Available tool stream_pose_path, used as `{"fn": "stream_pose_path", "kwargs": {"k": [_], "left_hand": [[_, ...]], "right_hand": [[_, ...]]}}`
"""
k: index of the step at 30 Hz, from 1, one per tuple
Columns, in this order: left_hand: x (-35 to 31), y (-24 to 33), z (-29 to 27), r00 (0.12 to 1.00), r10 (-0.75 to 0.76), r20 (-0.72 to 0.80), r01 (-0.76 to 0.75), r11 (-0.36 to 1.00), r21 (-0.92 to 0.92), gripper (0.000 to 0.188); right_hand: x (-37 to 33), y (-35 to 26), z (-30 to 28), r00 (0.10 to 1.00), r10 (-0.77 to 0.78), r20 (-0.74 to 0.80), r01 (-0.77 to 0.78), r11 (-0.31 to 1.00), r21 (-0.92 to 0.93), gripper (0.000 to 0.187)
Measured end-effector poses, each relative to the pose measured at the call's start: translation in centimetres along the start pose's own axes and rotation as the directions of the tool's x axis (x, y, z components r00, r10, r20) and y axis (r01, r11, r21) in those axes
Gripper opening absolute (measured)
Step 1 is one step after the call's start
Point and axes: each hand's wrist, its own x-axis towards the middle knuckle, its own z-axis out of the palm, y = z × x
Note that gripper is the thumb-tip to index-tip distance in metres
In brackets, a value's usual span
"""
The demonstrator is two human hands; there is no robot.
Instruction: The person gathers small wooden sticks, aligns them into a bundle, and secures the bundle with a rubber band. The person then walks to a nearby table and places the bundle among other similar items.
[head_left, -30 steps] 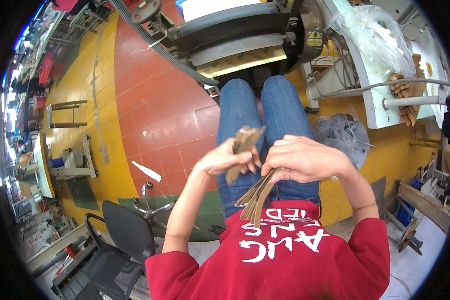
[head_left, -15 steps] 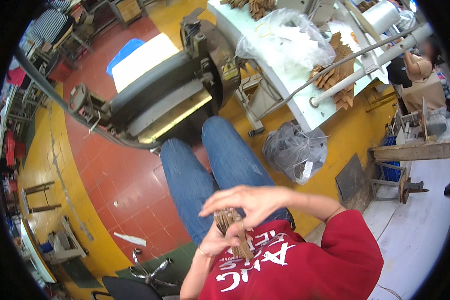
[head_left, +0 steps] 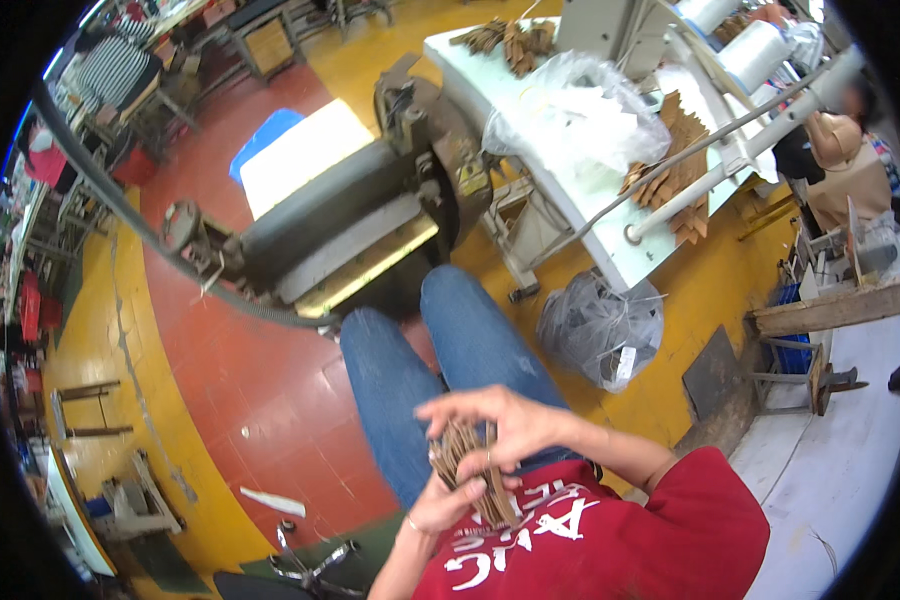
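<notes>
On my feed, the left hand (head_left: 440, 507) and right hand (head_left: 522, 428) clasp bundled brown strips (head_left: 499, 504), lower centre (similar pieces (head_left: 678, 180) lie on the desk (head_left: 622, 258), upper right).

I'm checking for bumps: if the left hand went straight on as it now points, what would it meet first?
Probably the right hand, cupped about the upper part of the bundle of brown strips that the left hand holds; depth is hard to judge.
</notes>
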Motion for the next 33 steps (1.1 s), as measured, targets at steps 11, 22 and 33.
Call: {"fn": "stream_pose_path", "kwargs": {"k": [11,22,33], "left_hand": [[2.0,2.4,1.1,0.99,0.093,0.102,-0.085,0.993,-0.083,0.065],[1.7,0.7,-0.3,0.97,-0.023,0.243,0.024,1.0,-0.002,0.044],[3.0,0.4,-1.4,0.913,-0.023,0.408,0.036,0.999,-0.025,0.054]], "right_hand": [[3.0,-1.3,-2.2,0.994,0.015,0.107,-0.002,0.992,-0.128,0.078],[2.0,0.3,-1.9,0.964,0.079,0.252,-0.133,0.97,0.203,0.081],[4.4,-1.9,-1.2,0.914,0.052,0.402,-0.013,0.995,-0.098,0.033]]}}
